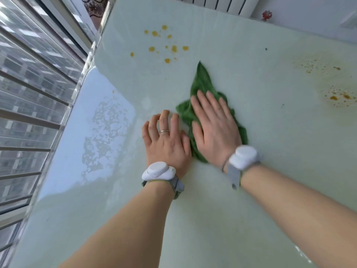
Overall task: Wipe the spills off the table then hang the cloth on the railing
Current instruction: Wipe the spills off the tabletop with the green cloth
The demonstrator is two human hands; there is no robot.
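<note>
A crumpled green cloth point(202, 82) lies on the pale glass table point(231, 190) near its middle. My right hand point(214, 128) presses flat on the cloth, fingers spread, covering most of it. My left hand point(167, 140) rests flat on the bare table just left of the cloth, wearing a ring. Several yellow-orange drops point(167, 45) dot the table beyond the cloth. Smeared orange specks point(336, 96) lie at the far right. A wet patch point(104, 136) glistens at the left. The metal railing point(34, 89) runs along the window at the left.
A white radiator point(222, 3) stands behind the table's far edge. A small red object point(267, 15) sits near the wall at the back right. Both wrists carry white sensor bands.
</note>
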